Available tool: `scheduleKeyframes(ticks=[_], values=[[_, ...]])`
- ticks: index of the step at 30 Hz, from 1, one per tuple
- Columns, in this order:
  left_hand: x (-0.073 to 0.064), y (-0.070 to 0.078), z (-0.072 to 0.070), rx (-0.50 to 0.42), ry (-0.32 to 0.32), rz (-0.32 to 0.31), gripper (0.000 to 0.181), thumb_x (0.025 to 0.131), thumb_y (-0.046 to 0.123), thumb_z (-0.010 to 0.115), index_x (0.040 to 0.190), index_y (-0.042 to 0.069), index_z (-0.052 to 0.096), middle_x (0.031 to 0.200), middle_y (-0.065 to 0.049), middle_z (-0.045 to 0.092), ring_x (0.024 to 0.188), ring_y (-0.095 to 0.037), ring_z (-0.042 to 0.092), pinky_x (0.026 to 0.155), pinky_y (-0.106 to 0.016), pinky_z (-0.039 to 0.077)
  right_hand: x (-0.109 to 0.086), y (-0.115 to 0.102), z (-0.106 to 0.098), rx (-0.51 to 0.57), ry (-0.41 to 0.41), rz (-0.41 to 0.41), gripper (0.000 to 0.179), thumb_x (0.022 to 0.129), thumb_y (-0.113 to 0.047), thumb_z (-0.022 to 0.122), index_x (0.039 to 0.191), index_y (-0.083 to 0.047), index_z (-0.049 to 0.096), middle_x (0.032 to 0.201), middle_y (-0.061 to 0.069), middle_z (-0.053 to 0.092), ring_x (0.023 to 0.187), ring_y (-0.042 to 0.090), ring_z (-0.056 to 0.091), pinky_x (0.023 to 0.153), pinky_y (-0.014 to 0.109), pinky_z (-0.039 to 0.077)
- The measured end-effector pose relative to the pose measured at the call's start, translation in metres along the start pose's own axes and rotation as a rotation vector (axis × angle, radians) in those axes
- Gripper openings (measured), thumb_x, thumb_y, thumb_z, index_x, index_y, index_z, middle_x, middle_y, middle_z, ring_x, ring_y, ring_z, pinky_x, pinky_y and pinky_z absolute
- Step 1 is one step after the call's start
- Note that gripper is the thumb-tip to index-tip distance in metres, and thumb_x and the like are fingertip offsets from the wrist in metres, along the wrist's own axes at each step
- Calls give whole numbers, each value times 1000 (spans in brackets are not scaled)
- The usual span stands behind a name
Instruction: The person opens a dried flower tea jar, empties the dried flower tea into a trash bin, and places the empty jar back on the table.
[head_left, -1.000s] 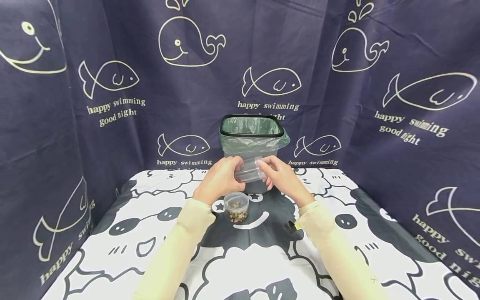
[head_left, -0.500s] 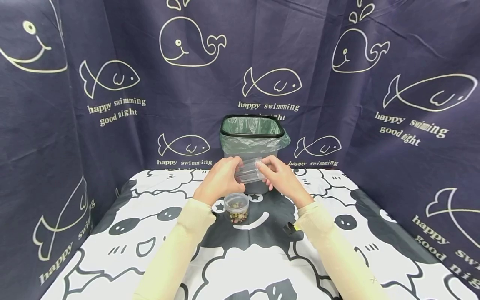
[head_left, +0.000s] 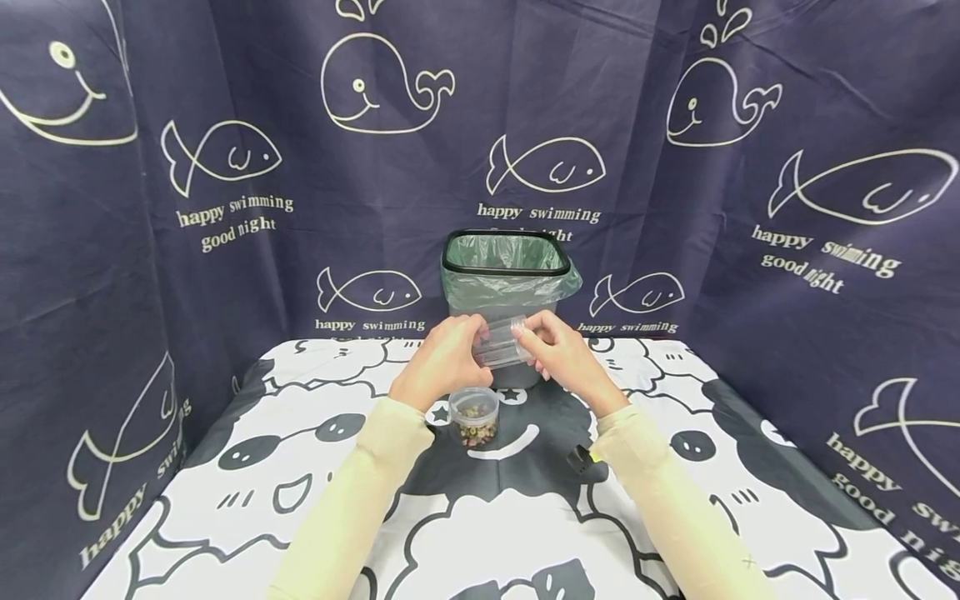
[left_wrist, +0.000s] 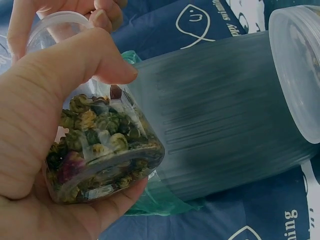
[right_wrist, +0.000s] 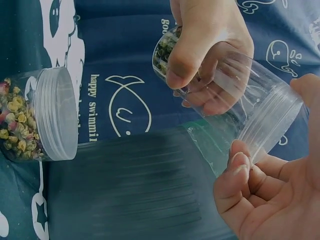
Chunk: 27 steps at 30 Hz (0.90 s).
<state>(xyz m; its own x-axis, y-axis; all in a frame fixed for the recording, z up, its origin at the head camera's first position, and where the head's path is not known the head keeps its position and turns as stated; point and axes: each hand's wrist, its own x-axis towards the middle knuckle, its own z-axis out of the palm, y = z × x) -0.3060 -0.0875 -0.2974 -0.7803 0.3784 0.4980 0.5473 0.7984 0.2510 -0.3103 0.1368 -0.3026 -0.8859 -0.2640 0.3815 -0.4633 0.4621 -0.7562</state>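
Observation:
Held tilted above the tablecloth, in front of the bin, is a clear plastic jar (head_left: 498, 343). My left hand (head_left: 442, 358) grips its body near the base. Greenish dried flower buds (left_wrist: 95, 125) lie at the bottom end in the left wrist view. At the other end my right hand (head_left: 558, 354) pinches the clear ribbed ring (right_wrist: 270, 117) between thumb and fingers; whether that is a lid or the jar's neck I cannot tell. A second clear jar (head_left: 474, 421), with yellow and pink dried buds, stands upright on the cloth nearer the body.
Behind the hands stands a grey bin with a black rim (head_left: 506, 271) and a green plastic liner (head_left: 517, 287). A sheep-patterned cloth (head_left: 285, 467) covers the table. Dark blue curtains (head_left: 420, 200) surround it. A small black and yellow object (head_left: 581, 457) shows beside the right cuff.
Both hands keep their hold on the tilted jar, with only very slight finger shifts. The whole head view has drifted a few pixels; the standing jar stays put.

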Motion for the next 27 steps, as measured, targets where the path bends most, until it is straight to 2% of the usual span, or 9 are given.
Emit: scheduleKeyframes(ticks=[4, 11, 16, 21, 27], values=[[1, 0, -1, -1, 7, 3, 48, 63, 19, 84, 108, 12, 66, 91, 2, 60, 84, -19, 56, 77, -35, 50, 1, 0, 0, -22, 5, -17, 38, 97, -60, 61, 114, -25, 62, 73, 5, 62, 64, 27, 60, 57, 32, 49], [1, -2, 0, 1, -20, -16, 48, 62, 20, 85, 105, 13, 65, 88, 2, 59, 84, -18, 55, 76, -34, 49, 2, 4, 1, -17, -15, -30, 36, 98, -57, 61, 117, -26, 63, 73, 3, 63, 64, 23, 59, 58, 31, 49], [1, -4, 0, 28, 0, -11, 48, 59, 19, 85, 102, 13, 65, 84, 1, 59, 84, -20, 55, 76, -36, 49, 5, 12, 5, -29, -17, -71, 34, 99, -52, 62, 121, -25, 65, 73, 6, 66, 63, 22, 61, 56, 30, 51], [2, -4, 1, 32, 14, -21, 47, 58, 19, 85, 100, 13, 64, 82, 1, 59, 84, -21, 55, 76, -37, 49, 6, 13, 7, -24, 2, -90, 45, 99, -47, 64, 134, -18, 65, 75, 5, 67, 65, 20, 63, 59, 31, 54], [3, -4, 1, 33, 20, -29, 46, 57, 18, 83, 100, 12, 65, 80, 1, 59, 84, -21, 56, 76, -38, 49, 7, 16, 7, 17, 2, -76, 57, 100, -39, 66, 148, -10, 57, 78, 7, 69, 69, 22, 64, 62, 29, 56]])
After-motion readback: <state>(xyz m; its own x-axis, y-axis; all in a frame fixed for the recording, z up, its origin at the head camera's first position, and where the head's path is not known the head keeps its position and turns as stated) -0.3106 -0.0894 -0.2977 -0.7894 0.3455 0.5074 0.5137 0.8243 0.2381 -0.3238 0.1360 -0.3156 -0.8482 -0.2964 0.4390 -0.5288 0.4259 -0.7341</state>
